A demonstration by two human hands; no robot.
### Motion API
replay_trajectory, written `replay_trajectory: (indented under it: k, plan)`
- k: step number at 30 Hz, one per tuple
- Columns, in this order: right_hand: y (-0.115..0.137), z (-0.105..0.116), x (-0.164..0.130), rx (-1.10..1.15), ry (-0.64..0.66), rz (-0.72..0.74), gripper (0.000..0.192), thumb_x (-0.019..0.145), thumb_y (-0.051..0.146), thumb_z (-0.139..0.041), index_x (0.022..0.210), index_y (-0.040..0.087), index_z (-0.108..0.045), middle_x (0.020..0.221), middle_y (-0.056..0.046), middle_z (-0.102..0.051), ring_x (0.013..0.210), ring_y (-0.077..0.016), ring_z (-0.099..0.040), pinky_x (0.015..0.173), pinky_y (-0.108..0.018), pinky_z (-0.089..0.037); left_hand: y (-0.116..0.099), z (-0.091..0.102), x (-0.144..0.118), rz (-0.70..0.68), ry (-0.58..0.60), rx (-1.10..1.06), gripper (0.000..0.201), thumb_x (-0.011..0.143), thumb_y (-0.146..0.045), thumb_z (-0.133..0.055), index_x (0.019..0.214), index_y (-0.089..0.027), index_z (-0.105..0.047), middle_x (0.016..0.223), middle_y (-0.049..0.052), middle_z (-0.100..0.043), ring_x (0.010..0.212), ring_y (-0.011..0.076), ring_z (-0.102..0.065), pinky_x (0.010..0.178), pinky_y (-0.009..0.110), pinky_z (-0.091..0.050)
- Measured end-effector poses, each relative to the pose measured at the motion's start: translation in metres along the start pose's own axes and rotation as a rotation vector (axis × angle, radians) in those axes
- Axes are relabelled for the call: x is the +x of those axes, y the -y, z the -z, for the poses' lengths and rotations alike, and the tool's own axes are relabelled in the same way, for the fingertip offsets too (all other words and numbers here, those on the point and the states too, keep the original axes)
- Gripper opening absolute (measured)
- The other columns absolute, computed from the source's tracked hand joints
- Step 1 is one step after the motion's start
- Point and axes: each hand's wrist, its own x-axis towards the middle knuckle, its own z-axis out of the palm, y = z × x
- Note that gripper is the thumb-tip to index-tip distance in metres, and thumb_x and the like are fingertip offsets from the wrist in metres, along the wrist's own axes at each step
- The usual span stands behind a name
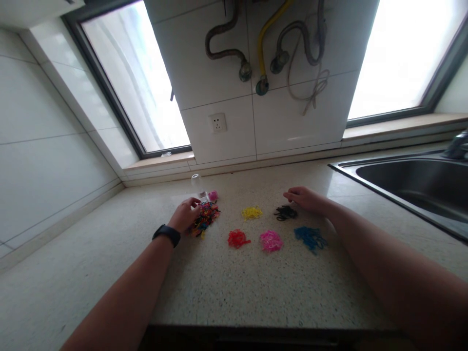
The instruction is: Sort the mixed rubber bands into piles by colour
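My left hand [185,214], with a black band on its wrist, rests at the edge of a mixed pile of colourful rubber bands [206,219]. Its fingers are bent and slightly apart over the pile. My right hand [302,197] hovers just behind the pile of black rubber bands [285,212]. Its fingers are pinched together, and anything between them is too small to see. Between the hands lie yellow rubber bands [252,212], red rubber bands [237,238] and pink rubber bands [271,241]. Blue rubber bands [310,238] lie in front of my right hand.
A clear plastic bottle [197,184] stands behind the mixed pile, beside a pink object [212,196], perhaps its cap. At right a metal sink [365,168] is set into the speckled counter [234,287]. A tiled wall [292,122] with a socket [218,123] and hoses rises behind.
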Motion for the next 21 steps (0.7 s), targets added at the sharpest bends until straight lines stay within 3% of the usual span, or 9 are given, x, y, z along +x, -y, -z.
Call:
replay_trajectory:
  k: [7,21]
  plan:
    - [0.0014,0.0007,-0.0002,-0.034,0.005,0.014,0.051,0.082,0.064,-0.047,0.070,0.017,-0.061,0.058,0.000,-0.049,0.057,-0.0147,-0.042,0.058,-0.030,-0.032,0.0019,-0.0036,-0.0004,0.089,0.118,-0.031,0.039,0.085,-0.049,-0.057,0.093,-0.015,-0.073,0.089,0.010,-0.074,0.081,0.0242,-0.067,0.071,0.031,-0.048]
    - [0.0001,-0.0006,-0.0002,-0.051,0.026,0.022,0.054,0.081,0.068,-0.047,0.069,0.017,-0.061,0.058,-0.001,-0.050,0.057,-0.0148,-0.043,0.058,-0.030,-0.033,0.0004,-0.0043,-0.0018,0.066,0.124,-0.031,0.041,0.084,-0.051,-0.056,0.096,-0.016,-0.074,0.088,0.009,-0.074,0.078,0.0218,-0.067,0.067,0.029,-0.046]
